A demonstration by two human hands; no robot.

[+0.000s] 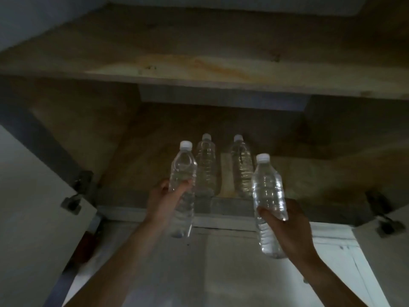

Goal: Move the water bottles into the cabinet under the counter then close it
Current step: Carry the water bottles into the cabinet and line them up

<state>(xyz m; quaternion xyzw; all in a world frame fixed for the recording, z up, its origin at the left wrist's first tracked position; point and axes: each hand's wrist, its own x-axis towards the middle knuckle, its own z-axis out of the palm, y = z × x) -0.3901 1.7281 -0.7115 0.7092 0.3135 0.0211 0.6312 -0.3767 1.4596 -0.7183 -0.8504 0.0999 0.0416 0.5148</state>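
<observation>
The left hand (164,199) is wrapped around the middle of a capped water bottle (182,187), and the right hand (285,224) clasps another bottle (269,204). Both are upright, caps up, poised at the front lip of the cabinet floor (332,173). Two standing bottles (206,167) already sit just inside that lip. The left-hand bottle is nearer them, so it likely goes beside them first.

Two bottles (223,167) inside cabinet (332,173) (side by side)

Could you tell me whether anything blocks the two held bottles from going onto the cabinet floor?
Two standing bottles sit directly behind them; the floor on either side looks free.
</observation>
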